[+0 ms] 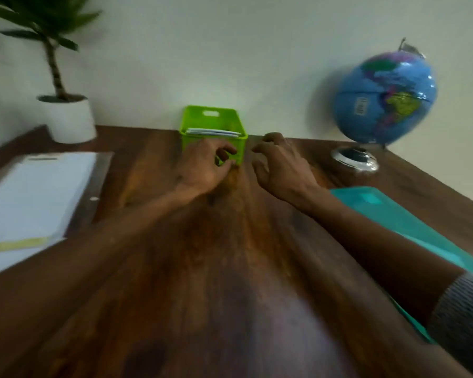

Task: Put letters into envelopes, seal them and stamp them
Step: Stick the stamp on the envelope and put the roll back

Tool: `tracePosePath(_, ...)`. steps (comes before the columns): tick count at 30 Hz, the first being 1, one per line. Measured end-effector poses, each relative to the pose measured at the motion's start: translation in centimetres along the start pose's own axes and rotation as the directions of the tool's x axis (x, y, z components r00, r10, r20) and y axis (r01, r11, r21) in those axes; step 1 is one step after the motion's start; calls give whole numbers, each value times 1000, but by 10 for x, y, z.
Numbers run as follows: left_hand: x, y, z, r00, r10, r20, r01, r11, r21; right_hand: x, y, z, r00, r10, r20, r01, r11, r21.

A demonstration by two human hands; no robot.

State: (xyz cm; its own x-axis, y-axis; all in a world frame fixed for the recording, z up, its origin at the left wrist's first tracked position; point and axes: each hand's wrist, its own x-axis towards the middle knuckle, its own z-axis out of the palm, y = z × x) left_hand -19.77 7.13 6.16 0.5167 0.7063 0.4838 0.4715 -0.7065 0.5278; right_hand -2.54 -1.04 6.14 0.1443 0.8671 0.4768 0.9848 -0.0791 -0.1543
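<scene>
A bright green plastic basket (210, 118) stands at the far edge of the wooden desk (216, 268), against the wall. White envelopes or letters (213, 131) lie inside it. My left hand (202, 167) is at the basket's near wall, with a finger and thumb curled on it around what looks like the handle slot. Just right of the basket's front corner, my right hand (281, 165) has loosely curled fingers and holds nothing. The picture is blurred by motion.
A stack of white paper (36, 195) on a board lies at the left. A teal folder (388, 211) lies under my right forearm. A blue globe (385, 99) stands at the back right and a potted plant (69, 118) at the back left.
</scene>
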Motion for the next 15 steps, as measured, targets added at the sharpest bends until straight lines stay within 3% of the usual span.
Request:
tracePosePath(2,-17,30,17,987,67,147,-65,998,-19,-26,25,-19,997,35,63,-37,999,28)
tracePosePath(6,-56,97,77,885,244,396,-271,963,12,-93,90,-65,981,132,145,-139,990,38)
tracePosePath(9,-82,133,118,850,216,480,-273,961,53,-153,131,-92,966,193,174,-203,978,47)
tracePosePath(13,-90,154,144,816,160,555,-266,957,117,-215,162,-101,881,280,381,-275,959,-68)
tracePosePath(15,-87,163,148,815,166,556,-270,957,109,-233,166,-103,870,313,382,-310,948,-70)
